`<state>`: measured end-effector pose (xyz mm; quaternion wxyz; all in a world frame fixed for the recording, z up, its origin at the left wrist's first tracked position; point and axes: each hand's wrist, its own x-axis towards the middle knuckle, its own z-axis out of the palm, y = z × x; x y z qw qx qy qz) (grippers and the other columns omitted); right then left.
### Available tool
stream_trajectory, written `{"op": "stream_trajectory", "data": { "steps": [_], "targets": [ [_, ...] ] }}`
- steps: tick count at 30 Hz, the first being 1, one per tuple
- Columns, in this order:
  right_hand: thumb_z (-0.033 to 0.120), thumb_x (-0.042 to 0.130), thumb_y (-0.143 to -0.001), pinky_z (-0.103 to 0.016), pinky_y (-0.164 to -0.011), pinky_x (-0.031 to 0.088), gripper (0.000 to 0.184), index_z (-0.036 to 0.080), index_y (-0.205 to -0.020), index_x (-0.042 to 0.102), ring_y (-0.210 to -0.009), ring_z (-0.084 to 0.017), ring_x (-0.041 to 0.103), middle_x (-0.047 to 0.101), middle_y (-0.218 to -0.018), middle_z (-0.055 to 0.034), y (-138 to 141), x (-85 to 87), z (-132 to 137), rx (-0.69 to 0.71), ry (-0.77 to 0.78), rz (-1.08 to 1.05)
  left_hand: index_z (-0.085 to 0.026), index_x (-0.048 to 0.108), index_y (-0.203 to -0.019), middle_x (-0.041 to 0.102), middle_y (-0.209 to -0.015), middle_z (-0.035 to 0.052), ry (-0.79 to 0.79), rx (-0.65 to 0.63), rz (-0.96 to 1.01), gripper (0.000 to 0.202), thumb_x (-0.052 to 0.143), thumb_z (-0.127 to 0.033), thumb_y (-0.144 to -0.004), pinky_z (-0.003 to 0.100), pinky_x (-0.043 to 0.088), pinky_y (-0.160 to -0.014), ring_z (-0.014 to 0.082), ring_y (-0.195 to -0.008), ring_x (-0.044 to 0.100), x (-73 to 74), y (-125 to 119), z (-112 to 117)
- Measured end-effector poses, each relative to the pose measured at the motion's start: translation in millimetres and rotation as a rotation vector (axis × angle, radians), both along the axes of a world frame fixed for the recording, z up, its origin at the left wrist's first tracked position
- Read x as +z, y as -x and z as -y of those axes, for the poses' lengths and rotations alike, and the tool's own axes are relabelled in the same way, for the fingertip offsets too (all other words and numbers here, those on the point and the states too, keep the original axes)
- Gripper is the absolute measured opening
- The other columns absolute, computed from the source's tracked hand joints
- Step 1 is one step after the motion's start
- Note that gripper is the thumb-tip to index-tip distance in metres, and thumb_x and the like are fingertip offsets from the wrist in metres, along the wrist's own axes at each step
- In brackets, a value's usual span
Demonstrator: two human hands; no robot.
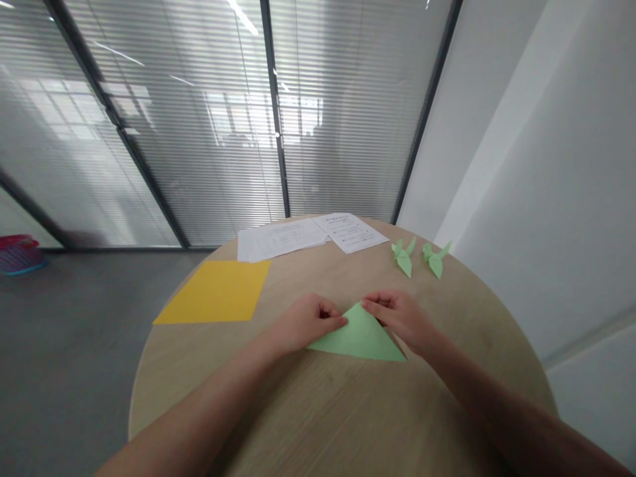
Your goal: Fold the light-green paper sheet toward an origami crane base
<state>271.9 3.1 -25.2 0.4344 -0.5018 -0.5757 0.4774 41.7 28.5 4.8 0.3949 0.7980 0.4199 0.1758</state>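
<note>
A sheet of light green paper (pixel 362 336), folded into a triangle, lies low over the round table with its long edge towards me. My left hand (pixel 311 322) pinches its left slanting edge between thumb and fingers. At the top corner, my right hand (pixel 397 317) grips the paper with thumb and fingertips. The left corner of the triangle is partly hidden behind my left hand. Two folded green paper cranes, a left crane (pixel 404 257) and a right crane (pixel 436 258), rest beyond my right hand.
A yellow sheet (pixel 216 291) lies at the table's left edge. White papers (pixel 281 240) and a printed page (pixel 350 232) overlap at the far edge. The round wooden table (pixel 308 417) stands near a glass partition with blinds. A red and blue basket (pixel 20 254) sits on the floor.
</note>
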Motion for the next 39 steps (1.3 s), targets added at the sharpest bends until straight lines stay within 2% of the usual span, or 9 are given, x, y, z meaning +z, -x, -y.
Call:
{"op": "stream_trajectory", "data": {
  "steps": [2, 5, 10, 13, 20, 26, 30, 34, 39],
  "targets": [
    [0.053, 0.078, -0.076, -0.030, -0.064, 0.045, 0.036, 0.020, -0.088, 0.079, -0.069, -0.017, 0.061, 0.075, -0.083, -0.0042, -2, -1.0, -2, 0.010, 0.002, -0.008, -0.019, 0.057, -0.058, 0.040, -0.055, -0.0050, -0.009, 0.049, 0.017, 0.040, 0.061, -0.049, -0.084, 0.027, 0.022, -0.048, 0.0110, -0.052, 0.033, -2.3, 3, -5],
    [0.051, 0.078, -0.074, -0.030, -0.062, 0.046, 0.034, 0.020, -0.087, 0.079, -0.068, -0.018, 0.062, 0.075, -0.081, -0.0045, -4, -2.9, -5, 0.016, -0.005, 0.020, -0.019, 0.060, -0.061, 0.042, -0.055, -0.0049, -0.018, 0.077, 0.015, 0.038, 0.061, -0.050, -0.084, 0.027, 0.022, -0.049, 0.0114, -0.052, 0.035, -3.6, 4, -8],
    [0.041, 0.073, -0.075, -0.029, -0.061, 0.046, 0.019, 0.022, -0.078, 0.073, -0.068, -0.018, 0.063, 0.072, -0.075, -0.0022, 7, 0.5, 4, 0.012, -0.063, 0.086, -0.019, 0.074, -0.079, 0.066, -0.070, 0.0007, -0.057, 0.107, 0.124, 0.035, 0.061, -0.050, -0.086, 0.028, 0.035, -0.058, 0.0158, -0.064, 0.053, -5.8, -11, 3],
    [0.036, 0.068, -0.077, -0.027, -0.056, 0.040, 0.014, 0.022, -0.075, 0.069, -0.061, -0.016, 0.057, 0.066, -0.068, 0.0000, 15, 4.6, 10, 0.022, -0.095, 0.131, -0.019, 0.075, -0.079, 0.072, -0.075, 0.0030, -0.092, 0.166, 0.180, 0.032, 0.060, -0.046, -0.086, 0.029, 0.040, -0.063, 0.0179, -0.070, 0.058, -5.8, -19, 9],
    [0.027, 0.061, -0.071, -0.025, -0.050, 0.030, 0.008, 0.021, -0.065, 0.059, -0.054, -0.012, 0.044, 0.052, -0.057, 0.0035, 8, 2.3, 4, 0.021, -0.149, 0.214, -0.020, 0.072, -0.073, 0.070, -0.073, 0.0017, -0.124, 0.237, 0.236, 0.026, 0.060, -0.042, -0.082, 0.029, 0.042, -0.066, 0.0184, -0.071, 0.059, 4.6, -12, 7],
    [0.022, 0.060, -0.067, -0.024, -0.051, 0.030, 0.006, 0.021, -0.062, 0.056, -0.054, -0.012, 0.046, 0.052, -0.056, 0.0042, -2, -3.0, -2, 0.010, -0.172, 0.235, -0.021, 0.069, -0.071, 0.063, -0.069, -0.0003, -0.115, 0.316, 0.277, 0.028, 0.062, -0.047, -0.080, 0.028, 0.038, -0.061, 0.0164, -0.066, 0.053, 9.3, -1, -1],
    [0.021, 0.061, -0.067, -0.025, -0.051, 0.034, 0.005, 0.021, -0.062, 0.059, -0.054, -0.014, 0.053, 0.059, -0.056, 0.0020, -14, -4.6, -7, -0.005, -0.155, 0.245, -0.020, 0.066, -0.068, 0.057, -0.064, -0.0020, -0.103, 0.360, 0.308, 0.029, 0.064, -0.047, -0.079, 0.028, 0.035, -0.059, 0.0147, -0.062, 0.049, 8.1, 8, -11],
    [0.022, 0.065, -0.068, -0.026, -0.055, 0.043, 0.005, 0.021, -0.065, 0.062, -0.057, -0.015, 0.060, 0.067, -0.060, -0.0016, -42, -0.6, -20, -0.032, -0.128, 0.192, -0.020, 0.065, -0.066, 0.056, -0.064, -0.0025, -0.009, 0.457, 0.523, 0.029, 0.073, -0.046, -0.073, 0.027, 0.035, -0.059, 0.0136, -0.062, 0.047, 2.6, 12, -20],
    [0.040, 0.071, -0.075, -0.031, -0.059, 0.055, 0.023, 0.019, -0.081, 0.064, -0.066, -0.018, 0.069, 0.069, -0.075, -0.0041, -56, -1.5, -32, -0.078, -0.062, 0.036, -0.021, 0.060, -0.076, 0.060, -0.074, -0.0011, 0.135, 0.528, 0.725, 0.036, 0.072, -0.055, -0.075, 0.027, 0.047, -0.065, 0.0148, -0.067, 0.057, -6.4, 6, -19]
  ]
}}
